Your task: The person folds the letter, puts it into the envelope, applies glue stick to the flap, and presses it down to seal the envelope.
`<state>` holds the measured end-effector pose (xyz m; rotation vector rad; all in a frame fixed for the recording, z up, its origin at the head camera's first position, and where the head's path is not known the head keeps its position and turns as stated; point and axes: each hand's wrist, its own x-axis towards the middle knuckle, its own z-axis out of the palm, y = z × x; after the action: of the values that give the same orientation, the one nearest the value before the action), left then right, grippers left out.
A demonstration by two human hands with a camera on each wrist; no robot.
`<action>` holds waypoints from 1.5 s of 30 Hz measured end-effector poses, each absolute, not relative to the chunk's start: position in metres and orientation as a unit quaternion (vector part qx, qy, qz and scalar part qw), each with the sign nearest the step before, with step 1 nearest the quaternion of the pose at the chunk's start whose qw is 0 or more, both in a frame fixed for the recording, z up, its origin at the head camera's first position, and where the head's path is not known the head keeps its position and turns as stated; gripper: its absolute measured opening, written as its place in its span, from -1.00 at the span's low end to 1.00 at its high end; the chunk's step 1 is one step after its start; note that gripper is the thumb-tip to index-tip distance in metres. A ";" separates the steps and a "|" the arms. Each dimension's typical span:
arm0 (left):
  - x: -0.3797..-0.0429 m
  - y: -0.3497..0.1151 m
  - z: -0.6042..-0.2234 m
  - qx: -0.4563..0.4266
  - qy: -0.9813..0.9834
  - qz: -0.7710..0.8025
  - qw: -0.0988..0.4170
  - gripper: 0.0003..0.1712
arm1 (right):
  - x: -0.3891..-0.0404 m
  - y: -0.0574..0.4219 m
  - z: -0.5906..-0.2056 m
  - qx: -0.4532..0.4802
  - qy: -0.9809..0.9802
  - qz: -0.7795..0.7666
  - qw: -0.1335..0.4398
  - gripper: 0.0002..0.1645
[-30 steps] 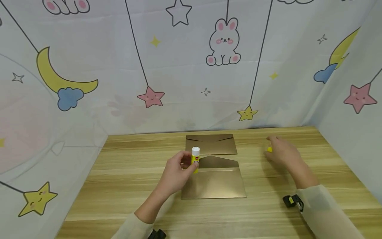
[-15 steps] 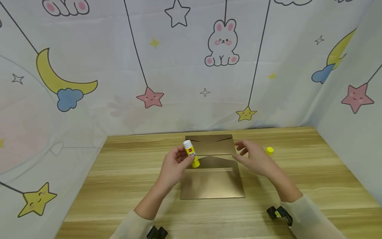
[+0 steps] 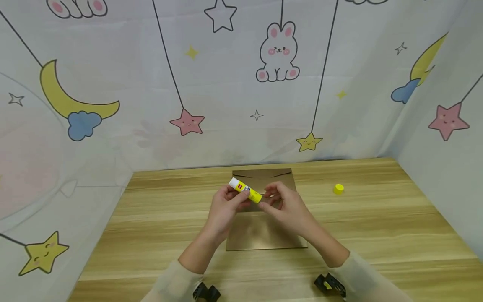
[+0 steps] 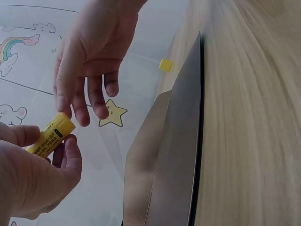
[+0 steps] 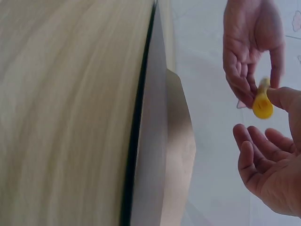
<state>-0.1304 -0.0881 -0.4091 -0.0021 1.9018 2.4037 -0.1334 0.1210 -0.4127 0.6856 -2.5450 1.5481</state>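
Observation:
A glue stick point(image 3: 245, 190), yellow with a white end, is held tilted above the envelopes. My left hand point(image 3: 222, 212) pinches it between thumb and fingers. Close to its yellow end is my right hand point(image 3: 289, 209), with loosely bent fingers. In the left wrist view the right thumb reaches the end of the yellow barrel point(image 4: 51, 135); whether it touches cannot be made out. Below the hands lies a bronze envelope point(image 3: 253, 237) with its flap raised, partly covered by the hands. The yellow cap point(image 3: 338, 189) stands on the table to the right.
Behind the first envelope lies a second bronze envelope point(image 3: 260, 174), its flap folded down. Both rest on a wood-grain table point(image 3: 158, 218). A white cloth point(image 3: 226, 84) printed with moons, stars and a bunny hangs along the back and sides.
My right hand has left the yellow cap on the table and moved left to the glue stick. The glue stick, upright before, now tilts with its yellow end toward my right hand.

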 end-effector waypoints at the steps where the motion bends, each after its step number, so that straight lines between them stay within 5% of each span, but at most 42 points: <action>1: -0.130 -0.086 -0.409 -0.002 0.612 0.790 0.040 -0.65 | -0.133 0.118 -0.414 0.226 -0.829 0.510 0.048 -0.51; 20: -0.130 -0.081 -0.412 -0.019 0.573 0.818 0.049 -0.65 | -0.130 0.101 -0.426 0.211 -0.816 0.525 0.116 -0.67; 34: -0.128 -0.079 -0.415 -0.004 0.591 0.805 0.051 -0.63 | -0.135 0.107 -0.430 0.055 -0.624 0.762 -0.166 -0.66; 45: -0.130 -0.080 -0.415 -0.031 0.586 0.809 0.047 -0.63 | -0.126 0.102 -0.426 0.143 -0.791 0.594 0.039 -0.55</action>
<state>-0.1296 -0.0795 -0.4150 -0.0935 1.7871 2.4676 -0.1263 0.1021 -0.4262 0.4376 -2.4247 1.8213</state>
